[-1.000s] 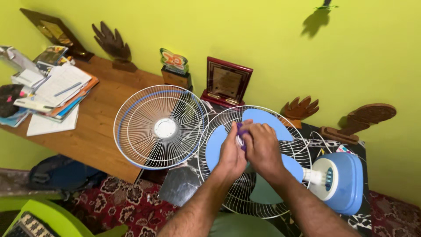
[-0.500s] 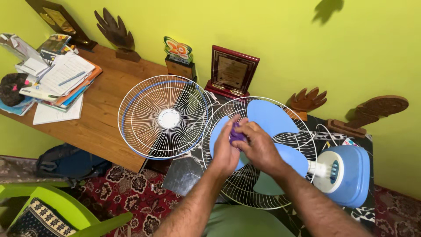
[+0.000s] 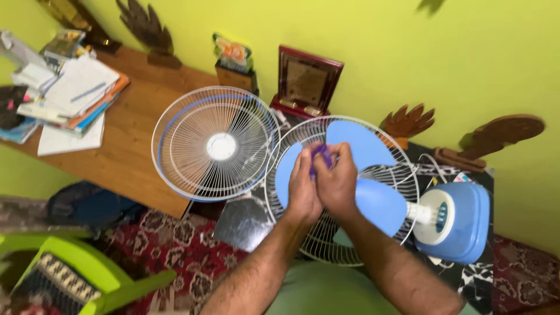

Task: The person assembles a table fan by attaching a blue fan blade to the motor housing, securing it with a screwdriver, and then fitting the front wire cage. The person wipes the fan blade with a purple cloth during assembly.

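A: Hands status?

B: Both over the hub of the fan blade (image 3: pixel 373 175), which sits inside the rear wire guard (image 3: pixel 344 239). Left hand (image 3: pixel 304 189) and right hand (image 3: pixel 337 182) pressed side by side, fingers curled round a small purple piece (image 3: pixel 320 154) at the centre. Looks like a cap or a cloth, can't tell which, too blurred.

A: Who's got the grip?

B: Both clenched on it, tips meeting on top. Purple bit just peeks out between the fingers.

A: Fan itself?

B: Lying on its back on a dark patterned top. Blue motor housing (image 3: pixel 458 224) to the right, white shaft running from it to the blades. Blades pale blue, 3 visible.

A: Front grille?

B: Off. White front guard w/ blue ring (image 3: pixel 213 146) lies flat just left of the rear guard, rims nearly touching, partly on the wooden table (image 3: pixel 125 160).

A: Anything else round it?

B: Stack of papers and books (image 3: pixel 67 96) far left of table. Framed plaque (image 3: pixel 304 81) and carved wooden pieces vs the yellow-green wall. Green chair (image 3: pixel 87 274) bottom left, red patterned rug (image 3: pixel 175 256) under it.
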